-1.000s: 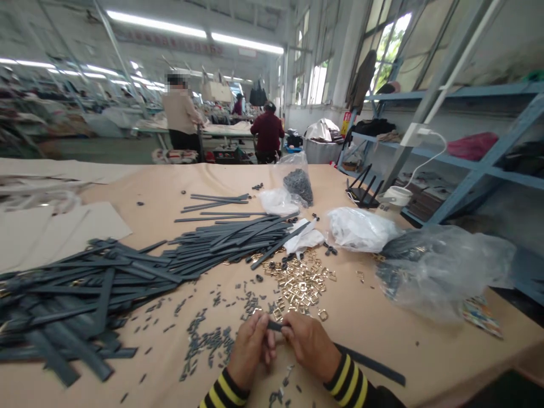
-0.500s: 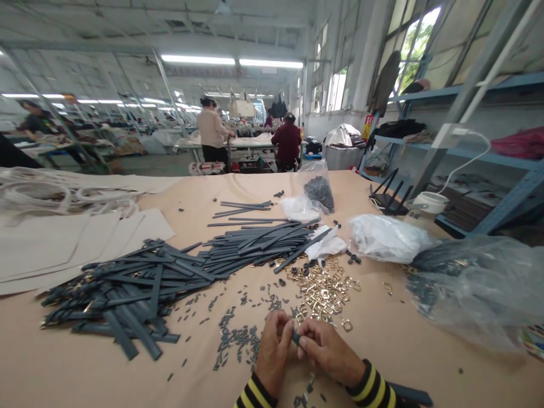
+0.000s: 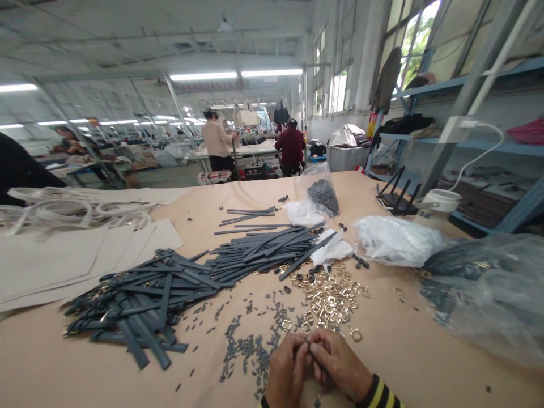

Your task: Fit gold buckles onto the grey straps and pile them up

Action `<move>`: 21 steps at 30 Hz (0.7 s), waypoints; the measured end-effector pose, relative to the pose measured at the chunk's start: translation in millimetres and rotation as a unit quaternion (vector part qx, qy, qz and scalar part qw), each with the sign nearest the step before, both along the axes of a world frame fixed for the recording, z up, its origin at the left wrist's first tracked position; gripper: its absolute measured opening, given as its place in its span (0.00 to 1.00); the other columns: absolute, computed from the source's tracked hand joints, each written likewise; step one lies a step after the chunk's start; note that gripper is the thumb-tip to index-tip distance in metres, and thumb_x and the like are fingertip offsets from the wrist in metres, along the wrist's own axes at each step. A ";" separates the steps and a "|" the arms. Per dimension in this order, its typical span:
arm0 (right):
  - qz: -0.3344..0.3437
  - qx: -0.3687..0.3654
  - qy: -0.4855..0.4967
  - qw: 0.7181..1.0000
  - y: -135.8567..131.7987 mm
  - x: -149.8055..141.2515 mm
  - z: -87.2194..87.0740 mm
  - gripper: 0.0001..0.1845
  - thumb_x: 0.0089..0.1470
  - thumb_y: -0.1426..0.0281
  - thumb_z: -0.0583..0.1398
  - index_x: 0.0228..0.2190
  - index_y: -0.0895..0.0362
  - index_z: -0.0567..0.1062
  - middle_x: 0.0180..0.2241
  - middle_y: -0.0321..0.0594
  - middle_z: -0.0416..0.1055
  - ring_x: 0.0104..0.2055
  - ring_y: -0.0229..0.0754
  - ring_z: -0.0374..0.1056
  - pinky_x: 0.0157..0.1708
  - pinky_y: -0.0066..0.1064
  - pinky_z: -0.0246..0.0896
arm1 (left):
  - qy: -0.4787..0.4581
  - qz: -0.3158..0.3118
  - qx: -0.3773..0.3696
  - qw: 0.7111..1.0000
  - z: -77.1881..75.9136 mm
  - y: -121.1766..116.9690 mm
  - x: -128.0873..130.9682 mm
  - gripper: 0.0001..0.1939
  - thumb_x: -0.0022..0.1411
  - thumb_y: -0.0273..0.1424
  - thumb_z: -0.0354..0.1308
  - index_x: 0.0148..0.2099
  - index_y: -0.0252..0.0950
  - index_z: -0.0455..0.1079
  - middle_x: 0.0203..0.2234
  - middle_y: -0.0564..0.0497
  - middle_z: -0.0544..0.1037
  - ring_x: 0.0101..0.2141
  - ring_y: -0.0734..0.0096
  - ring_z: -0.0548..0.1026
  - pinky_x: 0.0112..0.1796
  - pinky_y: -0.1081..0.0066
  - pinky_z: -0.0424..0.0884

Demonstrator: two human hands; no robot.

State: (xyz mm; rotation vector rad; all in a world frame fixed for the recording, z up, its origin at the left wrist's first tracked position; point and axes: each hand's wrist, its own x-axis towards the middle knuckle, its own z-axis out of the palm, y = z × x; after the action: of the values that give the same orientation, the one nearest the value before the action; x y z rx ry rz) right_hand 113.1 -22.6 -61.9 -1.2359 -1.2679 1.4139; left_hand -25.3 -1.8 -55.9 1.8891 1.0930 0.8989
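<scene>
Near the bottom edge, my left hand (image 3: 287,368) and my right hand (image 3: 340,362) meet, their thumbs and forefingers pinched together. Between the fingertips shows a small dark grey piece (image 3: 308,341), mostly covered, so its exact kind is unclear. Just beyond my hands lies a heap of gold metal buckles (image 3: 329,300). Many short dark grey pieces (image 3: 246,345) are scattered to the left of my left hand. Farther left, dark grey straps (image 3: 144,300) with gold fittings form a pile, and plain flat strips (image 3: 259,249) lie behind it.
Cream panels (image 3: 63,260) cover the table's left side. A clear bag of small dark parts (image 3: 323,195), white plastic wrap (image 3: 395,241) and a large clear bag (image 3: 488,300) stand at the back and right. A black router (image 3: 397,198) sits near blue shelving. Two people work beyond the table.
The view has shifted, and things on the table appear farther right. My hands have drawn closer together and turned around the small dark grey piece, which is now more hidden.
</scene>
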 end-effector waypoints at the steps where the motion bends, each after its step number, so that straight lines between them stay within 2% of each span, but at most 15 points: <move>1: -0.007 -0.002 -0.008 1.000 0.3 -0.6 1.3 0.16 0.52 0.57 0.52 0.27 0.58 0.63 0.14 0.28 0.62 0.12 0.28 0.54 0.12 0.19 0.48 | -0.003 0.002 -0.018 1.000 2.0 0.0 0.7 0.09 0.59 0.32 0.47 0.37 0.36 0.68 0.29 0.49 0.76 0.31 0.69 0.74 0.33 0.71 0.69; 5: -0.032 0.003 -0.018 0.999 1.4 -0.8 7.3 0.14 0.51 0.60 0.53 0.26 0.58 0.63 0.18 0.31 0.65 0.13 0.27 0.52 0.12 0.19 0.45 | -0.057 -0.006 -0.117 0.992 6.1 4.3 1.8 0.12 0.56 0.37 0.50 0.33 0.34 0.68 0.27 0.47 0.75 0.31 0.66 0.73 0.34 0.69 0.68; 8: -0.036 0.030 -0.005 0.999 2.4 2.5 7.8 0.14 0.50 0.60 0.55 0.24 0.58 0.64 0.17 0.31 0.63 0.16 0.29 0.54 0.16 0.21 0.48 | -0.117 -0.044 -0.247 0.961 6.8 20.1 -1.7 0.14 0.55 0.40 0.51 0.30 0.33 0.64 0.23 0.49 0.73 0.25 0.68 0.72 0.27 0.69 0.68; 9: -0.038 0.037 0.003 0.999 2.7 4.1 7.6 0.15 0.49 0.59 0.56 0.24 0.59 0.63 0.16 0.30 0.62 0.17 0.30 0.55 0.17 0.21 0.49 | -0.113 -0.045 -0.259 0.958 8.4 28.4 -3.5 0.14 0.55 0.40 0.51 0.30 0.33 0.64 0.21 0.49 0.72 0.23 0.69 0.71 0.25 0.70 0.68; 10: -0.039 0.038 0.012 0.998 2.9 5.6 7.5 0.15 0.49 0.59 0.56 0.24 0.59 0.63 0.16 0.30 0.61 0.17 0.30 0.54 0.18 0.21 0.48 | -0.093 -0.035 -0.238 0.966 10.9 37.8 -5.2 0.12 0.55 0.38 0.50 0.30 0.33 0.63 0.21 0.50 0.72 0.23 0.70 0.70 0.24 0.71 0.67; 11: -0.039 0.032 0.020 0.999 3.1 7.0 7.5 0.16 0.49 0.57 0.56 0.25 0.59 0.63 0.16 0.29 0.61 0.16 0.29 0.53 0.17 0.21 0.46 | -0.059 -0.016 -0.184 0.981 14.1 48.2 -6.4 0.10 0.55 0.36 0.50 0.30 0.33 0.63 0.23 0.50 0.71 0.24 0.69 0.70 0.25 0.70 0.67; 13: -0.039 0.011 0.029 0.999 3.6 9.3 7.6 0.18 0.49 0.55 0.55 0.26 0.59 0.63 0.15 0.28 0.60 0.14 0.28 0.48 0.14 0.20 0.41 | 0.030 0.016 -0.022 0.999 20.7 70.1 -6.6 0.07 0.55 0.30 0.48 0.33 0.34 0.64 0.28 0.48 0.70 0.31 0.66 0.70 0.32 0.68 0.68; 15: -0.037 0.002 0.039 0.999 4.3 10.8 6.6 0.19 0.50 0.53 0.53 0.27 0.59 0.64 0.14 0.27 0.59 0.13 0.27 0.45 0.13 0.21 0.38 | 0.128 0.013 0.109 0.986 23.7 90.6 -3.0 0.09 0.54 0.26 0.46 0.37 0.35 0.65 0.35 0.46 0.69 0.39 0.64 0.67 0.39 0.64 0.65; 16: -0.034 0.003 0.045 0.998 4.8 11.3 5.2 0.20 0.50 0.53 0.53 0.27 0.59 0.65 0.14 0.27 0.57 0.13 0.28 0.45 0.13 0.21 0.38 | 0.171 0.001 0.142 0.975 23.3 99.4 -0.1 0.10 0.54 0.24 0.45 0.37 0.35 0.65 0.36 0.46 0.68 0.40 0.63 0.66 0.41 0.63 0.64; 18: -0.023 0.008 0.052 0.998 6.5 11.8 0.0 0.21 0.49 0.52 0.53 0.27 0.59 0.66 0.13 0.26 0.55 0.14 0.29 0.46 0.14 0.21 0.41 | 0.232 -0.016 0.163 0.959 19.9 112.8 5.8 0.10 0.52 0.21 0.45 0.34 0.35 0.66 0.35 0.45 0.69 0.40 0.62 0.66 0.40 0.62 0.63; 21: -0.023 0.001 0.041 0.999 11.1 11.0 -10.8 0.26 0.42 0.46 0.54 0.25 0.58 0.67 0.14 0.28 0.54 0.15 0.30 0.50 0.16 0.23 0.45 | 0.249 -0.006 0.161 0.955 16.5 120.2 10.1 0.09 0.51 0.20 0.45 0.28 0.34 0.66 0.30 0.46 0.71 0.36 0.62 0.68 0.37 0.64 0.64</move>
State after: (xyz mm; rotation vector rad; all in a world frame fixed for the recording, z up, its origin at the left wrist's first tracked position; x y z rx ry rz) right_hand 124.0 -11.5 -72.7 -1.1855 -1.1779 1.4165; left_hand -15.2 118.4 -39.5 2.4799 1.2787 0.6307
